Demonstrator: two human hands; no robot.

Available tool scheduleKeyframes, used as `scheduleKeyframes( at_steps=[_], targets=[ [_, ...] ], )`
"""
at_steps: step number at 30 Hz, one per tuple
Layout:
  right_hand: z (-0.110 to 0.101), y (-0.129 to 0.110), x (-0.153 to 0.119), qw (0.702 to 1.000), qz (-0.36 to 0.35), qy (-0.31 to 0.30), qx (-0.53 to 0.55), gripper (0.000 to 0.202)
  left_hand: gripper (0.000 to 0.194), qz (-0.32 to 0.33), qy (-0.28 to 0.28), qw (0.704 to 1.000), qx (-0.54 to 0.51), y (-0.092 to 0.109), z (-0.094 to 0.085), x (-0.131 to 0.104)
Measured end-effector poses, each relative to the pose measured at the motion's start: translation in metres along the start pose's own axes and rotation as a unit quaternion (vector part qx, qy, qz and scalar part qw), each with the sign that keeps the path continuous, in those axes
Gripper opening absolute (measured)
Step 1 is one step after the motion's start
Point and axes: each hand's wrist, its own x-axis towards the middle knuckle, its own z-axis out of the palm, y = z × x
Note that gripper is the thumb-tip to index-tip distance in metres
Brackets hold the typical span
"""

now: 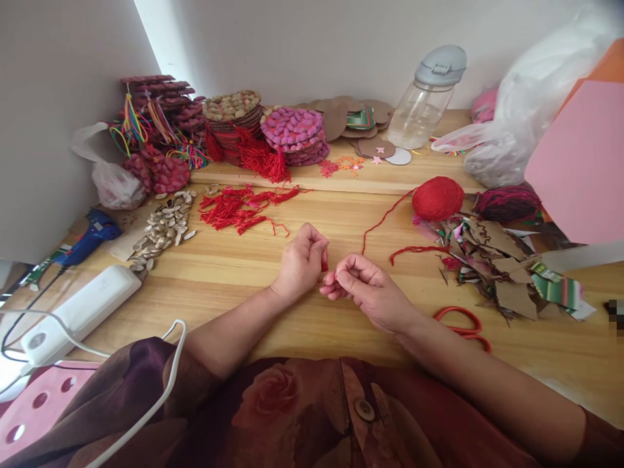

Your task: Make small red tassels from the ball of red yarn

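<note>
Over the middle of the wooden table, my left hand (303, 260) is closed, with a bit of red yarn (324, 260) showing at its fingers. Close to its right, my right hand (365, 286) pinches with thumb and forefinger; a thin red strand seems to be at the fingertips, though it is mostly hidden. Beyond my hands lies a pile of red yarn tassels (238, 207). A red yarn ball (437, 199) rests at the right, its loose strand trailing toward my hands. Red-handled scissors (463, 322) lie beside my right forearm, partly covered by it.
Stacked decorated discs (295, 133) line the back shelf, near a water bottle (424, 97). Cardboard scraps (507, 273) and a plastic bag (517, 123) occupy the right. At left are shells (166, 227), a blue glue gun (90, 237) and a white power strip (82, 312) with cables.
</note>
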Motion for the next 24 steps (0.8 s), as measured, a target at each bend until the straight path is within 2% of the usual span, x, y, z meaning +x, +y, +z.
scheduleKeyframes(
  at_steps=[3, 8, 13, 15, 18, 24],
  targets=[
    [-0.002, -0.001, 0.0, 1.0, 0.022, 0.007, 0.016, 0.026, 0.013, 0.035, -0.02, 0.998, 0.053, 0.001, -0.002, -0.001],
    [-0.008, -0.009, 0.002, 0.997, 0.022, 0.076, -0.013, 0.027, 0.012, 0.077, -0.038, 0.993, 0.084, 0.005, -0.005, 0.003],
    [-0.008, -0.013, 0.003, 0.994, 0.059, 0.054, -0.07, 0.028, 0.016, 0.108, -0.075, 0.99, 0.06, 0.005, -0.004, 0.001],
    [-0.009, -0.015, 0.003, 0.994, 0.064, 0.062, -0.058, 0.026, 0.021, 0.077, -0.094, 0.992, 0.03, 0.006, -0.003, 0.0],
    [-0.016, -0.021, 0.005, 0.994, 0.04, 0.104, -0.004, 0.025, 0.036, 0.005, -0.121, 0.993, -0.001, 0.01, -0.005, -0.001],
    [-0.029, -0.029, 0.011, 0.986, -0.007, 0.156, 0.053, 0.024, 0.042, -0.06, -0.212, 0.974, 0.049, 0.011, -0.011, 0.005]
  ],
)
